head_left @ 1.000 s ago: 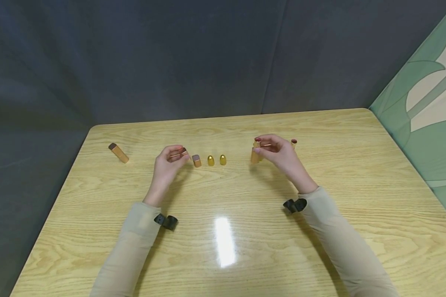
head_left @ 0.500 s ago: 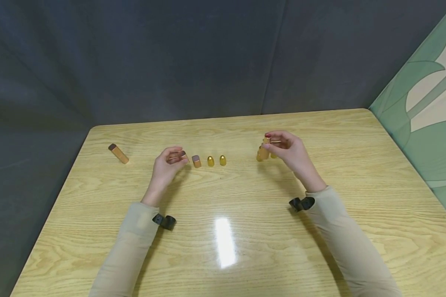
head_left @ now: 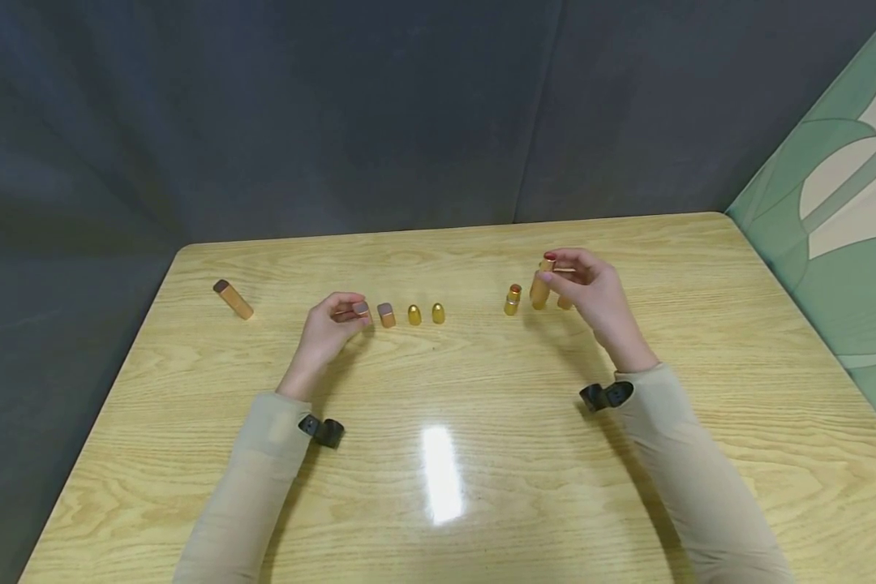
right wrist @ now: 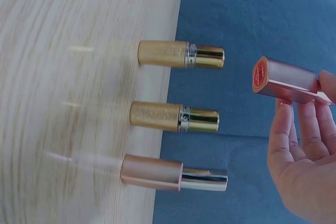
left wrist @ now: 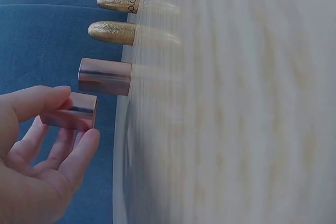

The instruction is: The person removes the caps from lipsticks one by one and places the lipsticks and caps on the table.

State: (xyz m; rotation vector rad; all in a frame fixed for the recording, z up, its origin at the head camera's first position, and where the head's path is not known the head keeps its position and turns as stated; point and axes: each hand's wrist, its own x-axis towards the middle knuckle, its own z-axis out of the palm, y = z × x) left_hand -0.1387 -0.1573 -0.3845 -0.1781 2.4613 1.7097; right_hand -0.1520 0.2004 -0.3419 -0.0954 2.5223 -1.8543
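Observation:
My left hand (head_left: pixel 326 328) pinches a rose-gold lipstick cap (left wrist: pixel 71 111). In the left wrist view it is slightly off the tabletop, beside a matching standing cap (left wrist: pixel 105 77). Two glittery gold caps, the nearer (left wrist: pixel 111 33) and the farther (left wrist: pixel 118 2), stand in line with it. Between its fingertips my right hand (head_left: pixel 591 292) holds a rose-gold lipstick tube (right wrist: pixel 289 80), raised, its red base label facing the right wrist camera. Near it stand three uncapped lipsticks: one gold lipstick (right wrist: pixel 181 54), another gold lipstick (right wrist: pixel 174 116) and a rose-gold lipstick (right wrist: pixel 152 172).
A capped rose-gold lipstick (head_left: pixel 233 299) is at the far left of the wooden table (head_left: pixel 380 487). Behind the table's far edge hangs a dark blue curtain (head_left: pixel 350 122). A green-and-white patterned panel (head_left: pixel 847 211) borders the right side.
My right hand has carried the lipstick to the right and slightly farther back, uncovering a gold lipstick in the head view. My left hand has lowered the cap a little beside the other one.

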